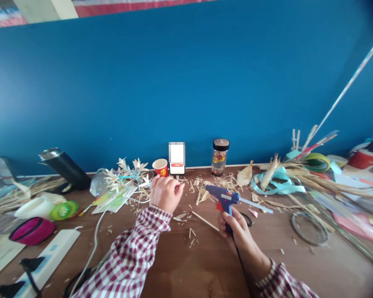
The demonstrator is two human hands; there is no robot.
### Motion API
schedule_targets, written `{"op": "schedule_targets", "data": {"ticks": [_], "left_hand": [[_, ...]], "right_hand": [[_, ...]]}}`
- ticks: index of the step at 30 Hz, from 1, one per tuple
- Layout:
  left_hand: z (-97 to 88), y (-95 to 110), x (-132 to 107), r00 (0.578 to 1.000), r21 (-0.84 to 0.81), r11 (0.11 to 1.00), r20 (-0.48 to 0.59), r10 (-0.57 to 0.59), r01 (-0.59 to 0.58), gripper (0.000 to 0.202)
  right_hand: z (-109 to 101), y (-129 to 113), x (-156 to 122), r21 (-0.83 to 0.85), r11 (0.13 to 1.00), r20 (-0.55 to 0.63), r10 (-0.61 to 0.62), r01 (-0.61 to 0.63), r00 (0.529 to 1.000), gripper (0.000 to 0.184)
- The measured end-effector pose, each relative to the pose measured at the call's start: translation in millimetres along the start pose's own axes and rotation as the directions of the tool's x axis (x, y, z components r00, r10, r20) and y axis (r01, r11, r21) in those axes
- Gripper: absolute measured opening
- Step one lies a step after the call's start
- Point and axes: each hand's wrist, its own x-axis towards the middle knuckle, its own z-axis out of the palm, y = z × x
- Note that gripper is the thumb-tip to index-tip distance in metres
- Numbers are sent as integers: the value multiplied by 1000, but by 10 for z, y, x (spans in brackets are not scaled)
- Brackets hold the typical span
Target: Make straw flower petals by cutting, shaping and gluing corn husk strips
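Note:
My right hand (233, 227) grips the handle of a blue glue gun (224, 198) with an orange trigger. A clear glue stick pokes out of its rear to the right. Its nozzle points left toward my left hand (165, 193). That hand is closed in a loose pinch above the wooden table (186, 265); what it pinches is too small to name. Just left of it lie pale husk flowers (127, 174) on a card. A thin wooden stick (205, 221) lies between my hands among husk shavings.
Along the blue wall stand a red paper cup (161, 167), a small white device (177, 158) and a jar (220, 156). A black flask (65, 167), tape rolls and a white power strip (49, 258) lie left. Ribbons, husks, paper and a glass lid (309, 227) crowd the right.

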Motion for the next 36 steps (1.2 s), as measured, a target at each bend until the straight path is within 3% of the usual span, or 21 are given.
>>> {"op": "schedule_targets", "data": {"ticks": [2, 4, 7, 9, 12, 15, 18, 19, 21, 24, 26, 29, 31, 36], "left_hand": [[10, -123, 13, 999, 48, 999, 36, -3, 2, 10], [17, -201, 4, 997, 49, 999, 72, 17, -20, 23], [27, -268, -31, 994, 42, 998, 102, 31, -36, 11], [32, -308, -53, 994, 41, 999, 112, 11, -16, 18], [21, -368, -75, 992, -10, 1000, 121, 18, -17, 8], [-24, -368, -100, 983, -121, 992, 183, -1, 23, 14], [-72, -212, -159, 964, -216, 966, 252, -89, 145, 17], [-78, -123, -189, 947, -309, 921, 285, -148, 237, 18], [-65, 92, -260, 877, -522, 731, 425, -224, 439, 21], [10, 414, -360, 682, -606, 321, 689, -246, 728, 22], [66, 568, -399, 620, -608, 138, 735, -275, 782, 22], [125, 679, -403, 681, -675, 154, 651, -336, 721, 21], [161, 693, -386, 690, -694, 142, 628, -359, 706, 22], [276, 683, -359, 547, -636, -97, 722, -423, 765, 26]], "right_hand": [[0, -20, -3, 26, 1000, 9, 10, -11, 1000, 24], [-13, -22, 1, 49, 999, 13, 14, -14, 1000, 23], [-35, -11, 8, 70, 997, 6, 16, -16, 1000, 21], [-34, -12, 9, 68, 997, 3, 19, -20, 1000, 21], [6, -37, -1, 53, 998, -26, 17, -16, 1000, 22], [60, -67, -14, 49, 999, -61, 5, -2, 998, 23], [80, -74, -13, 63, 998, -47, 5, -2, 999, 25], [79, -73, -10, 70, 998, -35, 8, -5, 999, 25], [73, -70, -7, 90, 996, -9, 10, -10, 1000, 26], [73, -78, -12, 103, 995, 11, 18, -19, 1000, 26], [74, -85, -20, 85, 996, 5, 20, -21, 1000, 24], [52, -80, -21, 61, 998, 22, 20, -22, 1000, 24], [26, -67, -16, 58, 998, 45, 19, -22, 999, 25], [29, -68, -36, 18, 1000, 50, 16, -17, 999, 23]]}}
